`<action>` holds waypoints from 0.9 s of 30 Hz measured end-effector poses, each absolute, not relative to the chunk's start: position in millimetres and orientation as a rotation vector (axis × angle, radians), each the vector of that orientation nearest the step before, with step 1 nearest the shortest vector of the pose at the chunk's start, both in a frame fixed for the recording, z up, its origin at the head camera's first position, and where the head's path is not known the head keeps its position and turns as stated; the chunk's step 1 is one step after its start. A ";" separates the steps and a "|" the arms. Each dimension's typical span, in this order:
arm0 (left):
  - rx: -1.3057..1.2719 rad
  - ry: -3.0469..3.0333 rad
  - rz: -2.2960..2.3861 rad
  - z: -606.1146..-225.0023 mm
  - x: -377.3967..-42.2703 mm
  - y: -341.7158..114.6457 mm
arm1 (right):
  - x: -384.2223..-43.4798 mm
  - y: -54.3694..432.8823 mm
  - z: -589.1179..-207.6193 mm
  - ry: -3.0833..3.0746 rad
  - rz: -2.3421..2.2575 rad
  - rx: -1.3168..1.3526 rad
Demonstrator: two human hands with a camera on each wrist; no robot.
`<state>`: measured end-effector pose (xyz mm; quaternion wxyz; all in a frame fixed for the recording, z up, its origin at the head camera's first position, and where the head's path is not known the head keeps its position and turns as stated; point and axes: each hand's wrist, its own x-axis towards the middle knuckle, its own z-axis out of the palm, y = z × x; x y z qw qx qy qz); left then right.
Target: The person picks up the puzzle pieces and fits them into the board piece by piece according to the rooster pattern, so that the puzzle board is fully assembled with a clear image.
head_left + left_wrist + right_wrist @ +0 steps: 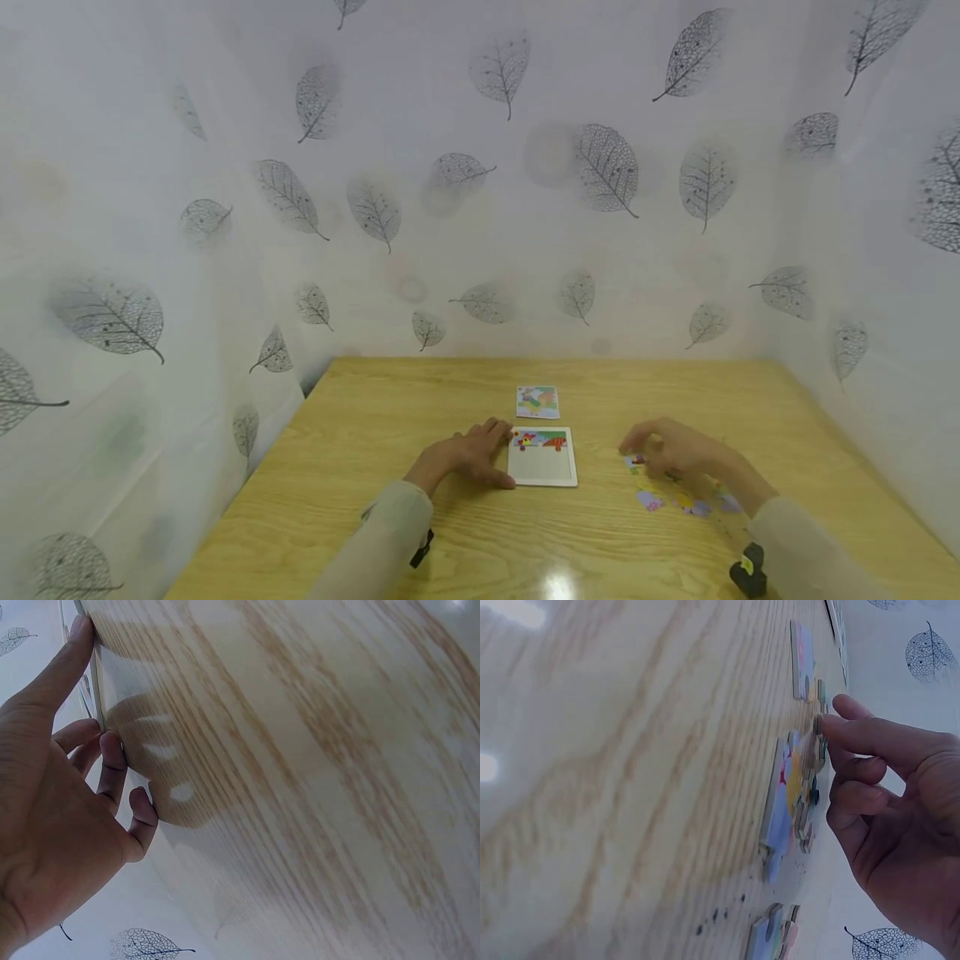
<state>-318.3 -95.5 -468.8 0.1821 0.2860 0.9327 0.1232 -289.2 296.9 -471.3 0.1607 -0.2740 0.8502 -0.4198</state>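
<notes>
A white puzzle tray [542,482] lies flat on the table, with a strip of colourful pieces [540,439] fitted along its top. My left hand [472,454] rests at the tray's left side, thumb by the lower corner and fingertips by the upper one. To the right, my right hand [678,450] pinches a small puzzle piece [636,462] between thumb and forefinger, low over the table. Loose pieces lie under and below this hand, among them a lilac one [649,500] and a yellow and lilac one [780,795]. The hand partly hides several others.
A square picture card [537,402] lies just behind the tray. The wooden table [397,392] meets pale leaf-patterned sheeting [480,250] at its back and sides. Black wrist straps show at both sleeves.
</notes>
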 end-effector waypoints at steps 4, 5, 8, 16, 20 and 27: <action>0.806 2.632 0.352 -469.2 -318.8 -96.0 | -287.8 298.0 -471.0 2.404 -1.201 -0.810; 0.808 2.633 0.353 -469.4 -319.1 -96.0 | -287.6 298.1 -470.9 2.399 -1.203 -0.813; 0.813 2.636 0.349 -470.1 -320.2 -96.1 | -287.0 297.7 -470.1 2.401 -1.198 -0.807; 0.822 2.647 0.327 -466.4 -320.6 -96.8 | -284.6 293.5 -465.3 2.464 -1.143 -0.801; 0.819 2.647 0.326 -466.9 -321.2 -97.2 | -282.8 289.8 -464.1 2.481 -1.131 -0.801; 0.818 2.636 0.329 -469.9 -320.6 -96.2 | -284.6 277.2 -464.5 2.467 -1.182 -0.846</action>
